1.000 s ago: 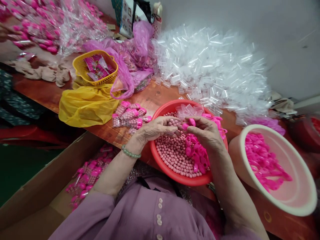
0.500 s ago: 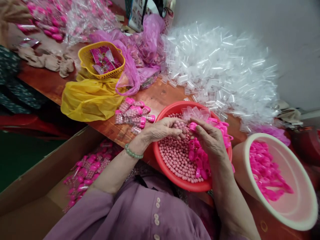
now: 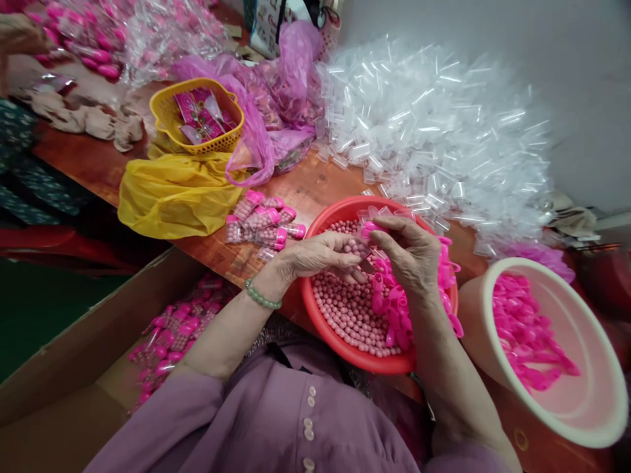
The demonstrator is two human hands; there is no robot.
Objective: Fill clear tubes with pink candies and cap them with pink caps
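My left hand is closed round a small clear tube of pink beads above the red basin. Thumb and fingers of my right hand pinch a bright pink cap at the upper end of that tube. Whether the cap is seated on it, I cannot tell. Under both hands, the basin holds loose pink beads, more pink caps and a few clear tubes at its far side. Left of the basin lie several filled, capped tubes.
A large heap of clear tubes lies beyond the basin. At right stands a white tub of pink parts. Left are a yellow basket, a yellow bag and a cardboard box. A co-worker's hand is at far left.
My right hand has brought the pink cap up and slightly left, against the upper end of the tube. My left hand stays in nearly the same place. The co-worker's hand has shifted left.
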